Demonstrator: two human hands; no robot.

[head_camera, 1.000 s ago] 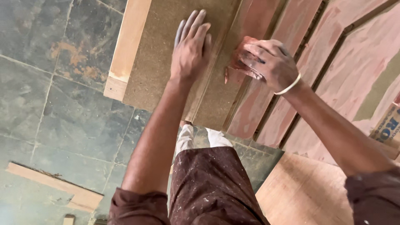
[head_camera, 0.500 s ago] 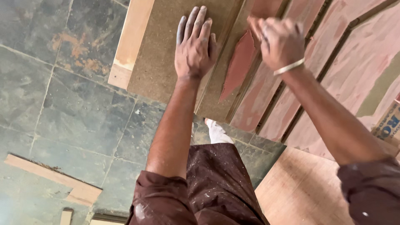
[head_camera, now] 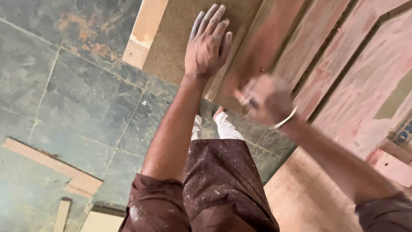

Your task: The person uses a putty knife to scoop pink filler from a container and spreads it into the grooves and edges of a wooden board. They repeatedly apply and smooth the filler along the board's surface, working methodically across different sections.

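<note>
A worker leans over a panelled wooden door (head_camera: 343,64) laid flat above a grey slate-tile floor (head_camera: 64,86).

Head view: the door's raised panels are coated in reddish-pink filler, while its near edge band is bare brown board with a pale timber rail (head_camera: 146,30) at the corner. Offcuts of light wood (head_camera: 56,165) lie on the tiles at lower left, and a plywood sheet (head_camera: 309,202) sits at lower right. A blue-and-white printed package (head_camera: 403,133) shows at the right edge. The left hand (head_camera: 208,45) lies flat on the bare board, fingers spread, grasping nothing. The right hand (head_camera: 266,101), wristband on, is blurred over the door's near edge; whether it grips anything cannot be told.
</note>
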